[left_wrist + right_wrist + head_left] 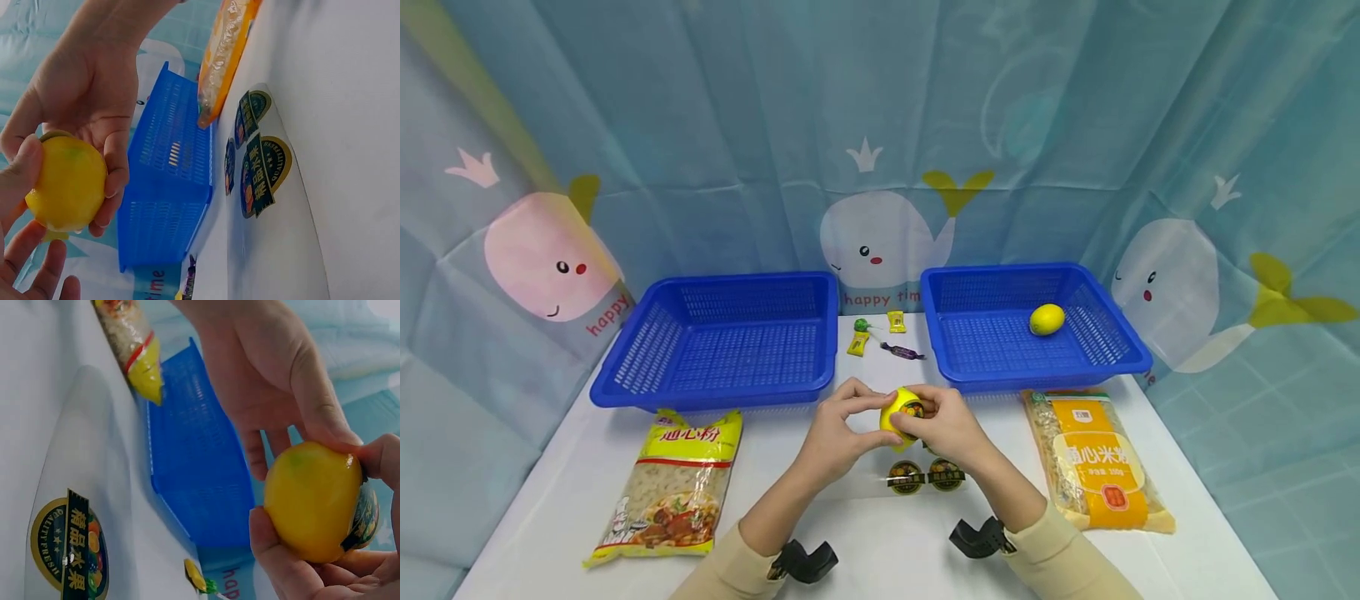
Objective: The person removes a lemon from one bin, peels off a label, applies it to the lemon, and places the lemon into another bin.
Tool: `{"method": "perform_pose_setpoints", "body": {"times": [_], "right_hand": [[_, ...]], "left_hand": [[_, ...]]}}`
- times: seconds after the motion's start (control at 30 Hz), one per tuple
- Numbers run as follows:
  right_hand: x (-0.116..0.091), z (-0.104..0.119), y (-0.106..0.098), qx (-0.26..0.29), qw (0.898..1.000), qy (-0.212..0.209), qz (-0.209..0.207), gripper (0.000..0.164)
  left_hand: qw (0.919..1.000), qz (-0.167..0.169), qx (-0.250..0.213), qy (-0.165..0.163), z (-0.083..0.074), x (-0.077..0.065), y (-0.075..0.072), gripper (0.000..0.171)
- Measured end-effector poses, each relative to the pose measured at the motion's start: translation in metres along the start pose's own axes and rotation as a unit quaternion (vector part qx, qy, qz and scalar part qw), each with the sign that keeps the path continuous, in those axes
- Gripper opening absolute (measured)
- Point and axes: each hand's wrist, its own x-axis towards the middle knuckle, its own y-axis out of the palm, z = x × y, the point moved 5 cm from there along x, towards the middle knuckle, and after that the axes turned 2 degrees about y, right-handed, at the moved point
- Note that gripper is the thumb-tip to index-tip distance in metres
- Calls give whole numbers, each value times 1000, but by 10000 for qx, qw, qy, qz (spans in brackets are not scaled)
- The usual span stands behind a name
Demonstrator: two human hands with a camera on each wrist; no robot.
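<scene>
Between both hands, above the table, is a yellow lemon (891,414) with a dark round fruit sticker (364,517) on its side. My left hand (841,423) grips it between thumb and fingers from the left. From the right, my right hand (953,423) pinches it, thumb beside the sticker. The lemon's plain yellow skin faces the left wrist camera. Below the hands lies a clear sheet (857,483) bearing black-and-gold stickers (265,175), partly hidden by the hands in the head view.
Two blue baskets stand behind, the left one (737,393) and the right one (1037,375), which holds another lemon (1047,319). Between them lie small yellow candies (896,322), a green lollipop (861,325) and a purple candy (902,352). Pasta bags flank the hands, left (673,492) and right (1097,462).
</scene>
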Motion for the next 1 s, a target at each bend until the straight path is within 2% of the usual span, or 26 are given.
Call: {"method": "perform_pose_setpoints", "body": {"times": [0.1,0.2,0.27,0.33,0.4,0.47,0.6,0.7,0.83,1.0], "right_hand": [[-2,0,-2,145,9990,-112,402,53],[-4,1,-7,519,9940,-318,908,58],[-6,2,-11,691,9910,-431,1063,58],[-6,2,-14,745,9906,-499,1037,57],[-5,1,-16,720,9924,-495,870,54],[-4,-2,-17,768,9937,-441,692,53],[-6,-7,-19,920,9950,-220,318,55],[-7,-7,-17,1016,9945,-75,237,58],[-7,-8,-10,1230,9914,27,436,59],[-6,-10,-9,1218,9917,90,402,54]], "left_hand": [[9999,-75,69,-64,2,1,-3,49],[9997,-135,142,-122,3,2,-6,49],[9997,-97,158,-152,4,2,-7,49],[9998,-1,39,-170,8,2,-7,50],[9991,148,-319,-219,12,2,-7,50],[9955,327,-764,-459,17,1,-6,49],[9804,499,-1557,-1102,24,-1,-5,43],[9732,398,-1732,-1459,29,-1,-5,41],[9665,160,-1835,-1786,33,-2,-9,39],[9652,140,-1980,-1703,33,-1,-10,39]]}}
